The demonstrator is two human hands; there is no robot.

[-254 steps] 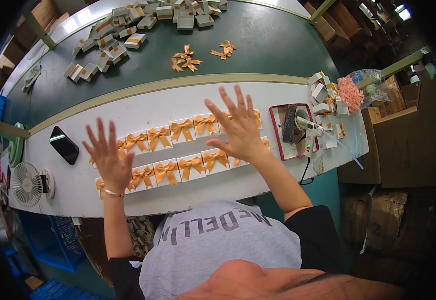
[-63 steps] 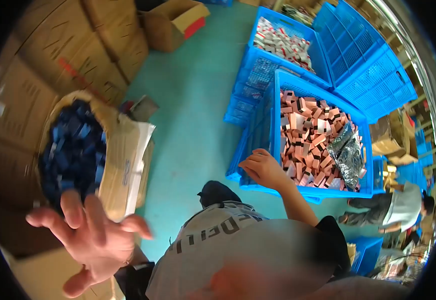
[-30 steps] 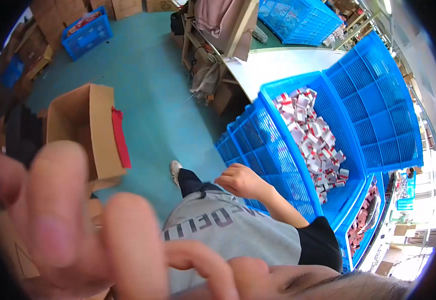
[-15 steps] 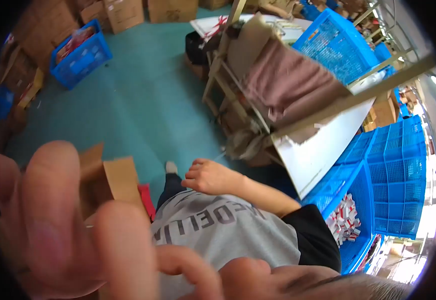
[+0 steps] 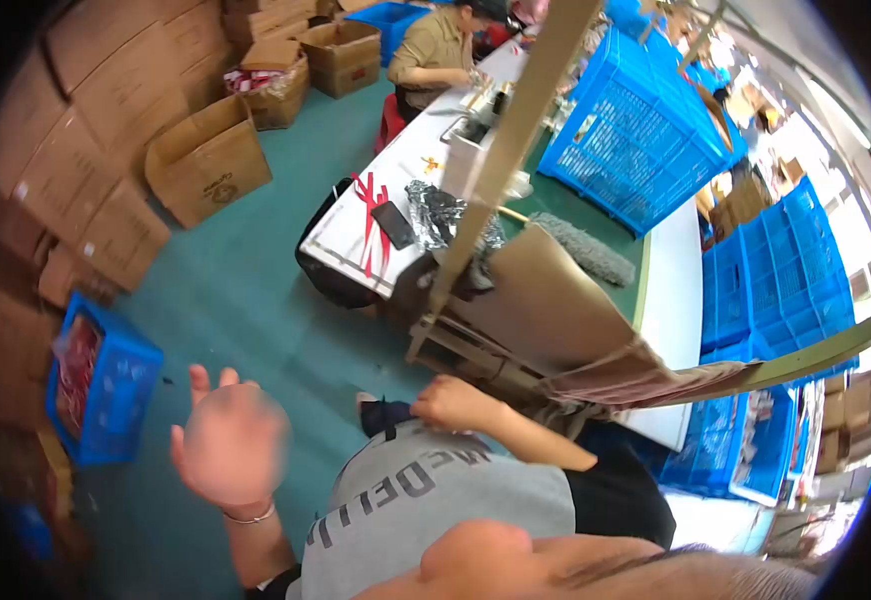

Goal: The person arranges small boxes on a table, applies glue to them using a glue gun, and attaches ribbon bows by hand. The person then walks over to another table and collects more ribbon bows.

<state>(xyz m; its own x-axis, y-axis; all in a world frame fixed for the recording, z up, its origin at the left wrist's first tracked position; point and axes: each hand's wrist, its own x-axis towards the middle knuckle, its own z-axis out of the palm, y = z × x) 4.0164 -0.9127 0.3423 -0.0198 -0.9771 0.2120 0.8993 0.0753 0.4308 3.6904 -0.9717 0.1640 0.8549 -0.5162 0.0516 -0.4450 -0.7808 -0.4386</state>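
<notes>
My left hand [image 5: 238,445] is raised over the floor with the palm turned toward the camera. Its fingers are apart, and a bracelet circles the wrist. A round blur covers most of the palm; I see nothing held in it. My right hand [image 5: 453,404] is closed in a loose fist in front of my waist, beside the hem of my grey shirt [image 5: 416,490]. Nothing shows between its fingers. Beyond my right hand is the wooden frame of a table, with a brown cardboard sheet [image 5: 556,300] leaning on it and a pinkish cloth [image 5: 646,375] over its edge.
A blue crate [image 5: 121,390] with red packets stands on the floor at left, near stacked cartons [image 5: 106,130] and an open carton [image 5: 216,175]. Red ribbons [image 5: 371,230] and a phone [image 5: 393,225] lie on the white table. A co-worker [image 5: 436,55] sits at its far side. Blue crates [image 5: 646,130] rise at right.
My view has swung, showing more of the table and cartons. My left hand has moved away from the camera and opened out. My right hand stays closed near my waist.
</notes>
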